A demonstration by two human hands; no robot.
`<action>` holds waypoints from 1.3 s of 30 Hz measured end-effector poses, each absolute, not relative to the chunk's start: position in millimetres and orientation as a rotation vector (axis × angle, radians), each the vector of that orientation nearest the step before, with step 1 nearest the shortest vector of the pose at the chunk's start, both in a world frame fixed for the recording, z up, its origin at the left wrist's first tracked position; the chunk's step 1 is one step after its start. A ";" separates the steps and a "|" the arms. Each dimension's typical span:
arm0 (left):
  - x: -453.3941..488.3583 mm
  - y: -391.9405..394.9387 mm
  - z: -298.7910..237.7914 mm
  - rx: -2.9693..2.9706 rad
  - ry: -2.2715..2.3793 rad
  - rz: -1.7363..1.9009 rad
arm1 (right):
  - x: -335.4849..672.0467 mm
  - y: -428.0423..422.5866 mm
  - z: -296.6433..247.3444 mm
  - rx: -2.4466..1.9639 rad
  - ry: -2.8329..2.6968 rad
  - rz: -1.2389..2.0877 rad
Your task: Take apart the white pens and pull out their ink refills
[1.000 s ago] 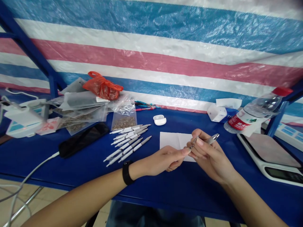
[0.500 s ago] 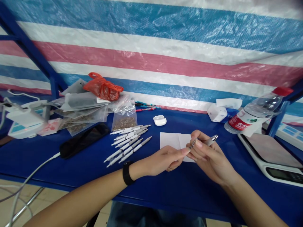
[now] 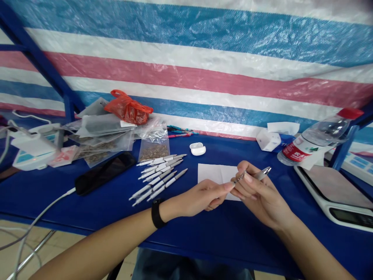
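Note:
Over a white sheet of paper [image 3: 214, 173], my two hands meet. My left hand [image 3: 205, 198], with a black band on its wrist, is closed in a pinch on one end of a small, dark, shiny coil that looks like a pen spring [image 3: 240, 177]. The thumb and fingers of my right hand [image 3: 260, 190] are closed on the spring's other end. That hand also holds a silver pen barrel part [image 3: 264, 172], its pointed tip directed up and right. Several white pens with grey tips [image 3: 159, 179] lie side by side left of the paper.
A white earphone case [image 3: 197, 149] lies open behind the paper. To the left are a black phone [image 3: 105, 173] on a cable, clear bags [image 3: 154, 149] and a red plastic bag [image 3: 128, 108]. A bottle [image 3: 314, 136] and a scale [image 3: 340, 190] stand right.
My right hand has shifted slightly right, and the spring between my fingers shows a little longer. My left hand keeps its pinch in nearly the same place.

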State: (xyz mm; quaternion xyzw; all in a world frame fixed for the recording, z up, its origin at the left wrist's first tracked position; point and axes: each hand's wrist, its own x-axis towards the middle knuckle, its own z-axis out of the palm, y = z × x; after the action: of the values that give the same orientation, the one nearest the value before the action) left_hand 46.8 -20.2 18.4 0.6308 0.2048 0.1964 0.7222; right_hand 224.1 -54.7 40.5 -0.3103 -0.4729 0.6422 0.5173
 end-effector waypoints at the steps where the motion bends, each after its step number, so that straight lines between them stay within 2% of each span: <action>1: 46.9 -20.2 18.4 1.402 0.450 0.434 | 224.3 -54.6 40.0 -0.729 -1.131 1.551; 15: 45.2 -19.7 18.6 1.432 0.419 0.459 | 222.9 -56.0 40.2 -0.676 -1.120 1.615; 31: 45.6 -17.4 16.7 1.353 0.439 0.466 | 224.0 -55.1 31.3 -0.877 -1.275 1.331; 39: 46.2 -17.0 17.2 1.332 0.452 0.497 | 226.0 -55.4 27.8 -0.922 -1.344 1.376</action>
State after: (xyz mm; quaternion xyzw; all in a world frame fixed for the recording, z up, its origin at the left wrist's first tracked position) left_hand 46.2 -17.0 17.2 0.6060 0.2054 0.2263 0.7344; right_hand 226.0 -55.4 27.8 -0.3784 -0.5516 0.5647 0.4834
